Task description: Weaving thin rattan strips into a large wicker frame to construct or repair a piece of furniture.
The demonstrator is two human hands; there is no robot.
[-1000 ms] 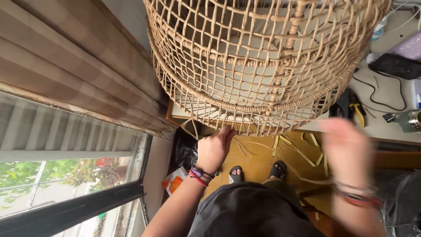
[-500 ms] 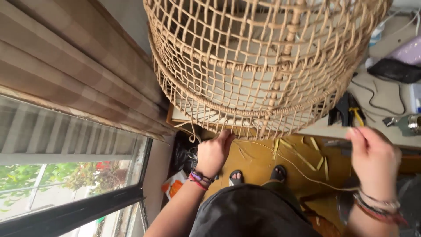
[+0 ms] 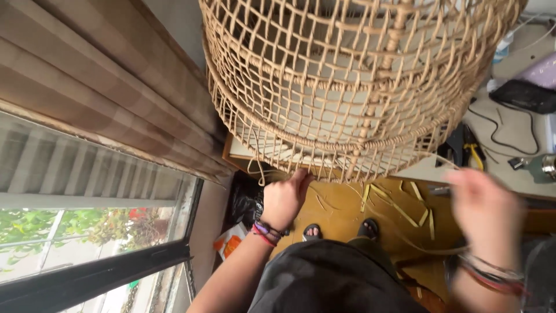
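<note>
Tan open-weave rattan basket (image 3: 353, 87), brown striped curtain (image 3: 98, 98), mustard-yellow floor (image 3: 341, 211), black trousers (image 3: 324, 284), yellow-handled pliers (image 3: 472, 152)

Right hand (image 3: 483, 211) motion-blurred, grip unclear; woven rattan basket (image 3: 347, 81) top cut off.

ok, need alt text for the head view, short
Seen from above, a person's left hand grips the lower edge of a large open-weave wicker basket on a table, while the right hand is blurred beside it. Cut cane strips litter the yellow floor by their sandalled feet; a window is at left.
</note>
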